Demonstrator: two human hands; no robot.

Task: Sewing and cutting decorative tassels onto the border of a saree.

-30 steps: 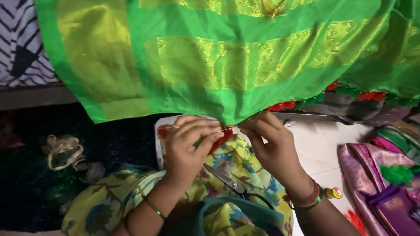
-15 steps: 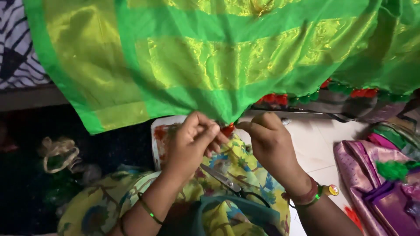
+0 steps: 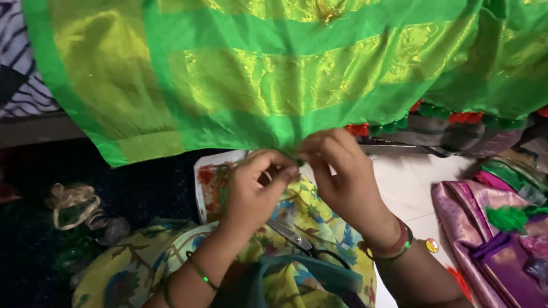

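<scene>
— What are the hands doing?

— The left hand (image 3: 254,194) has thumb and forefinger pressed together in a pinch on the lower edge of the green and gold cloth (image 3: 274,85). The right hand (image 3: 342,179) pinches that same hem just beside it, fingertips nearly touching the left's. Whether something small sits between the fingers, I cannot tell.

— Why grip there?

— Probably to keep that bit of hem taut and close to the eyes; the cloth hangs from above and gathers into a fold right where they hold it.

— And below the cloth?

— Under the hem is the lap, covered in yellow floral fabric (image 3: 308,228), with a pair of scissors (image 3: 299,242) lying on it just below the wrists, near enough to reach.

— How much room around the cloth?

— Left of the hem, dark floor with a tangle of pale ribbon (image 3: 71,202). Right of it, pale floor tiles (image 3: 416,188), then a purple satin bag (image 3: 491,245). A red and green beaded trim (image 3: 456,117) runs along the cloth's right edge. The hem hangs free, so the hands can slide along it either way.
</scene>
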